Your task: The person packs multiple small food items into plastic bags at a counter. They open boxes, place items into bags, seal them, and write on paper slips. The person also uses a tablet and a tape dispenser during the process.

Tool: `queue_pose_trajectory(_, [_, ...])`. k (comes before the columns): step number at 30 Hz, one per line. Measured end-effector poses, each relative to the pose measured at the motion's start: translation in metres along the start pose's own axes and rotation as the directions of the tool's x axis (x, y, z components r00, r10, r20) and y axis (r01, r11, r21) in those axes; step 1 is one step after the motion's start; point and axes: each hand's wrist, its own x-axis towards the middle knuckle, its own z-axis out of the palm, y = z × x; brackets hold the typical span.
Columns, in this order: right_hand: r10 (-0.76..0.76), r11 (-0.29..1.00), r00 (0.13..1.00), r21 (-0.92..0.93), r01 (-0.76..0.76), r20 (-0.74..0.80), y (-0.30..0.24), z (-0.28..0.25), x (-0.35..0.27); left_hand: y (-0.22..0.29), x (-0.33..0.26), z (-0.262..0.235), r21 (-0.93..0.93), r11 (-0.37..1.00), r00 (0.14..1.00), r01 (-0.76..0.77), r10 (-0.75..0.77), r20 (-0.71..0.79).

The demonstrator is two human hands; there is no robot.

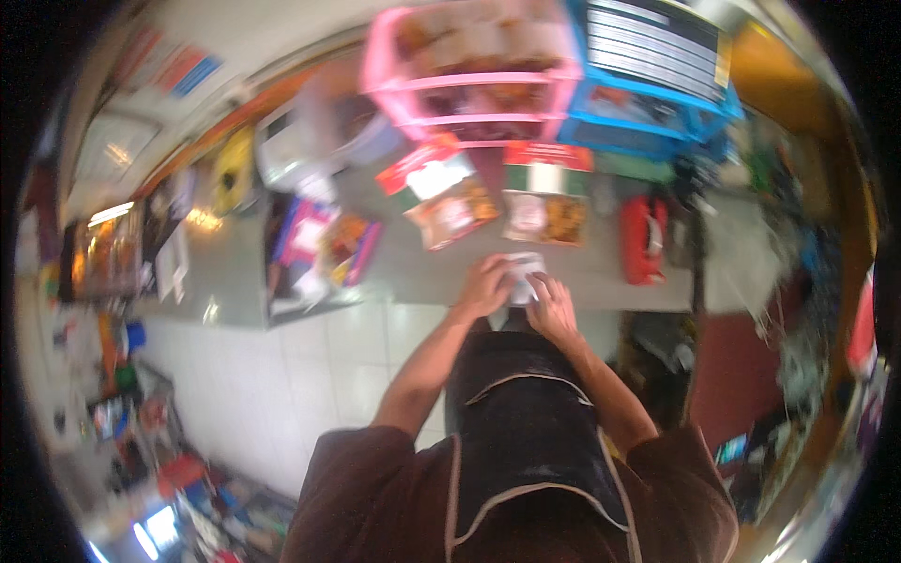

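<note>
Left hand (484, 287): fingers curled round the left side of a small white packet (523, 272); forearm comes up from the lower edge
Right hand (553, 308): fingers closed on the packet's right and lower side; the two hands nearly touch
White packet: held between both hands at the near edge of the grey table (601, 272), just above it; blurred, so its kind cannot be told
Just beyond the hands: two flat food packs with red tops (544, 208); side by side on the table
Right of them: a red object (644, 239); lying on the table
Far side: a pink crate (474, 80) and a blue crate (657, 94); side by side
Below: white tiled floor (282, 375); dark apron (526, 422)
</note>
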Motion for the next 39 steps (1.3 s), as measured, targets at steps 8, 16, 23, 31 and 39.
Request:
queue_pose_trajectory(8, [0.037, 0.984, 0.970, -0.178, 0.007, 0.240, 0.019, 0.003, -0.005, -0.106, -0.130, -0.124, -0.915, 0.285, -0.801, 0.285, -0.453, -0.391])
queue_pose_trajectory(16, [-0.002, 0.968, 0.975, -0.245, 0.058, 0.223, 0.017, 0.008, -0.004, -0.173, -0.183, -0.210, -0.873, 0.473, -0.491, 0.120, -0.736, -0.466])
queue_pose_trajectory(23, [0.166, 0.929, 0.977, -0.354, -0.110, 0.131, 0.002, 0.033, -0.001, -0.089, -0.098, -0.256, -0.428, 0.779, -0.346, 0.458, -0.288, -0.893])
queue_pose_trajectory(31, [0.251, 0.915, 0.965, -0.307, -0.261, -0.071, -0.010, 0.065, -0.002, -0.100, -0.001, -0.213, 0.442, 0.841, 0.774, 0.311, 0.046, -0.631])
queue_pose_trajectory(39, [0.369, 0.893, 0.923, -0.236, -0.384, -0.108, -0.027, 0.077, 0.001, -0.135, -0.049, -0.137, 0.094, 0.909, 0.764, 0.406, -0.281, -0.581])
